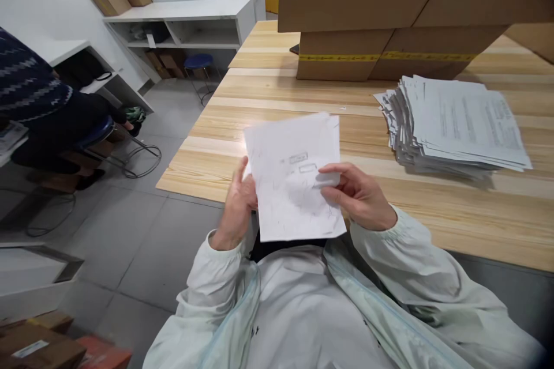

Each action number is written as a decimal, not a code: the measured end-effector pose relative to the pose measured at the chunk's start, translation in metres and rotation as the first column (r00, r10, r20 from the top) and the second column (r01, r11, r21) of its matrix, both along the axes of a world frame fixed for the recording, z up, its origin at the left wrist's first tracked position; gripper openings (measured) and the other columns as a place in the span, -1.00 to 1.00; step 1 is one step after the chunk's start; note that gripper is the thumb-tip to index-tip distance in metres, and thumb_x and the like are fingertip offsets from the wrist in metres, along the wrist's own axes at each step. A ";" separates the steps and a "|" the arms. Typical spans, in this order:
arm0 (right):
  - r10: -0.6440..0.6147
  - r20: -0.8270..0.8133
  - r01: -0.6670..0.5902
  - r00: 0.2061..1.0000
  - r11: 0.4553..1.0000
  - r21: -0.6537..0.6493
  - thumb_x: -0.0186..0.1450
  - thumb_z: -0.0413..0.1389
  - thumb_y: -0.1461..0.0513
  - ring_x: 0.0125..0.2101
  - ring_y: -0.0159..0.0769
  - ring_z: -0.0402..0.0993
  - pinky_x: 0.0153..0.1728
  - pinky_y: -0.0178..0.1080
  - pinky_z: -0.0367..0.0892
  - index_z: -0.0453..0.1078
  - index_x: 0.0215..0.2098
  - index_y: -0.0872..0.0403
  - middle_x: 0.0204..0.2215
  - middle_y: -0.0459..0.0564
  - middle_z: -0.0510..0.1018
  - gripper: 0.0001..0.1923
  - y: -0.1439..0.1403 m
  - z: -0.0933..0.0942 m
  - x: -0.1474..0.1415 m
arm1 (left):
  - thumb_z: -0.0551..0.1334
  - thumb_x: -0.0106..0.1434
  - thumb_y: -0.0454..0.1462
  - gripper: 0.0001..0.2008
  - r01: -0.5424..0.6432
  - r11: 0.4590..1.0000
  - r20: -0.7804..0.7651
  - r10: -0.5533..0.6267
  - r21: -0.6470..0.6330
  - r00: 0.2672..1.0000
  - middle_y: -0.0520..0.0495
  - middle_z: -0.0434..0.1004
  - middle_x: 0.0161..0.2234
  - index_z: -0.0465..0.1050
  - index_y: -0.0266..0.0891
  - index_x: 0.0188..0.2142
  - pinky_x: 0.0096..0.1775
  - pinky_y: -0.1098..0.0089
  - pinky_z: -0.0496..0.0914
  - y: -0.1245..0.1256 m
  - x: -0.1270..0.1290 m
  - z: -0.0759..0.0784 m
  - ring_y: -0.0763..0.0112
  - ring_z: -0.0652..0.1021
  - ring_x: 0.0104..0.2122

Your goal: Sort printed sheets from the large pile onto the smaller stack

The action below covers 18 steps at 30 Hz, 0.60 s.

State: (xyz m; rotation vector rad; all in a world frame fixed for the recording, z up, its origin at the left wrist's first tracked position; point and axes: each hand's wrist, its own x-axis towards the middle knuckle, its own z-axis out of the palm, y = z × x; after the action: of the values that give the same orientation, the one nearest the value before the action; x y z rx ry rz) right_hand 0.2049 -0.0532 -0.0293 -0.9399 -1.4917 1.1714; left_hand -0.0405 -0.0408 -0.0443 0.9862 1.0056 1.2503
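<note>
A few white sheets of paper (285, 202), with small printed boxes and faint marks on the top one, are held over the near table edge, in front of my body. My left hand (238, 202) is closed on their left edge, with its thumb at the front and the other fingers partly hidden behind. Over the right side of the sheets is my right hand (355, 193). Its thumb and index finger are bent and slightly apart at the face of the top sheet, with nothing visible between the tips.
On the wooden table (216, 155), a thick, uneven stack of printed papers (467, 121) lies to the right. Large cardboard boxes (346, 55) stand behind it. At left, a person (38, 86) sits on a stool. White shelves (203, 11) and a blue stool (199, 61) are farther back.
</note>
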 end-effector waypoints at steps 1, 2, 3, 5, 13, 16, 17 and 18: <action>0.050 0.020 -0.049 0.999 0.999 -0.023 0.30 0.22 0.20 -0.57 -0.49 0.26 -0.60 -0.37 0.23 0.39 0.06 -0.03 -0.44 -0.15 0.43 -0.64 -0.004 -0.001 0.003 | 0.34 0.22 -0.02 -0.39 0.052 0.998 0.017 -0.051 -0.030 0.999 -0.20 0.53 0.10 0.30 -0.11 0.20 0.08 0.17 0.45 -0.002 0.005 -0.003 0.15 0.55 0.07; 0.087 0.033 -0.085 0.996 0.995 -0.048 0.31 0.22 0.19 -0.54 -0.47 0.32 -0.57 -0.36 0.28 0.34 0.15 -0.04 -0.41 -0.13 0.45 -0.55 -0.006 -0.003 0.006 | 0.37 0.19 -0.06 -0.43 0.068 0.997 0.016 -0.068 -0.042 0.998 -0.19 0.57 0.05 0.37 -0.16 0.15 0.06 0.17 0.46 -0.005 0.011 -0.006 0.14 0.56 0.05; 0.104 0.036 -0.101 0.994 0.992 -0.070 0.31 0.22 0.19 -0.49 -0.43 0.39 -0.52 -0.34 0.35 0.27 0.23 -0.06 -0.37 -0.10 0.49 -0.46 -0.008 -0.004 0.008 | 0.38 0.19 -0.08 -0.49 0.067 0.996 0.005 -0.067 -0.050 0.998 -0.19 0.59 0.03 0.43 -0.19 0.09 0.05 0.17 0.47 -0.008 0.016 -0.009 0.13 0.57 0.03; 0.079 0.020 -0.077 0.997 0.993 -0.090 0.29 0.25 0.16 -0.37 -0.36 0.47 -0.39 -0.28 0.43 0.12 0.34 -0.06 -0.32 -0.07 0.52 -0.28 -0.010 -0.005 0.012 | 0.38 0.19 -0.09 -0.56 0.052 0.996 -0.027 -0.054 -0.070 0.998 -0.20 0.61 0.00 0.50 -0.23 0.01 0.04 0.15 0.48 -0.015 0.025 -0.015 0.10 0.59 0.00; -0.131 -0.035 0.129 0.991 0.989 -0.069 0.21 0.32 0.12 -0.38 -0.39 0.45 -0.35 -0.29 0.42 0.09 0.38 -0.04 -0.36 -0.12 0.48 -0.15 -0.012 -0.005 0.019 | 0.39 0.18 -0.11 -0.55 0.094 0.994 -0.084 -0.098 -0.050 0.992 -0.19 0.60 0.04 0.52 -0.22 0.04 0.12 0.12 0.43 -0.024 0.034 -0.009 0.08 0.55 0.07; -0.173 -0.026 0.170 0.985 0.982 -0.079 0.19 0.33 0.08 -0.26 -0.26 0.52 -0.31 -0.22 0.47 0.23 0.30 -0.02 -0.19 0.02 0.56 -0.24 -0.015 -0.006 0.017 | 0.39 0.18 -0.10 -0.53 0.107 0.994 -0.093 -0.110 -0.034 0.990 -0.21 0.60 0.03 0.51 -0.23 0.05 0.11 0.11 0.44 -0.028 0.039 -0.008 0.06 0.55 0.07; -0.182 -0.012 0.180 0.983 0.980 -0.080 0.19 0.33 0.06 -0.26 -0.24 0.52 -0.32 -0.22 0.47 0.33 0.21 -0.01 -0.18 0.04 0.57 -0.34 -0.016 -0.007 0.017 | 0.40 0.17 -0.10 -0.51 0.110 0.993 -0.093 -0.112 -0.032 0.989 -0.21 0.60 0.03 0.51 -0.23 0.06 0.11 0.11 0.43 -0.030 0.040 -0.009 0.05 0.55 0.07; -0.190 0.010 0.190 0.982 0.979 -0.077 0.20 0.31 0.03 -0.28 -0.24 0.51 -0.34 -0.22 0.46 0.42 0.09 0.01 -0.22 0.02 0.57 -0.47 -0.017 -0.007 0.016 | 0.41 0.16 -0.09 -0.49 0.113 0.993 -0.084 -0.116 -0.035 0.990 -0.22 0.59 0.04 0.50 -0.22 0.07 0.12 0.10 0.43 -0.031 0.042 -0.010 0.05 0.55 0.08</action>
State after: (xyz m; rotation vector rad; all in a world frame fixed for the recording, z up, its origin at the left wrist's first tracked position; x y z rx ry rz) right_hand 0.2212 -0.0703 -0.0365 -1.1112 -1.3341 1.0945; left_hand 0.0013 -0.0720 -0.0540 1.0668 1.0167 1.1029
